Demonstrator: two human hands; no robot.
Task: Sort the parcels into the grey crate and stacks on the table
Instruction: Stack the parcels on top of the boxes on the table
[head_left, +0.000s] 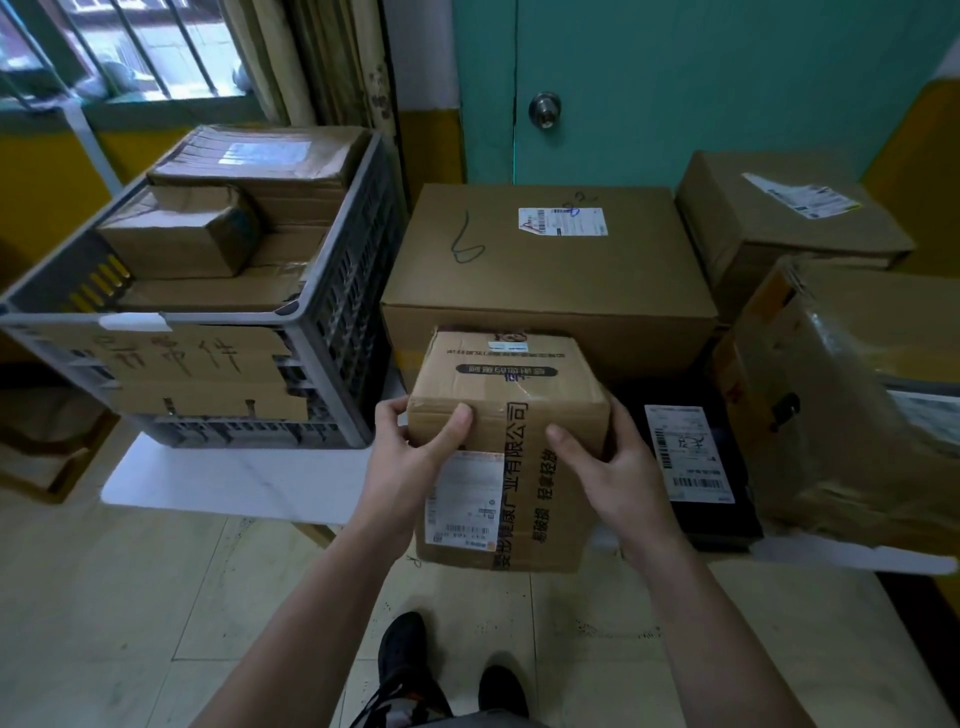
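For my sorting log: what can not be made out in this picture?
Head view:
- Underside of the held box: hidden by the box itself.
- Lower layers of the grey crate: covered by top parcels.
- Wrapped parcel: cut off by the right edge.
- Label on the black parcel: print too small.

Printed tape on the small brown cardboard box reads "有限公司" and "易破损 轻拿轻放"; the print on its white shipping label is too fine to read. A handwritten "6" marks the large brown cardboard box. Marker characters on the cardboard sign taped to the grey plastic crate cannot be read. The black parcel carries a white barcode label.
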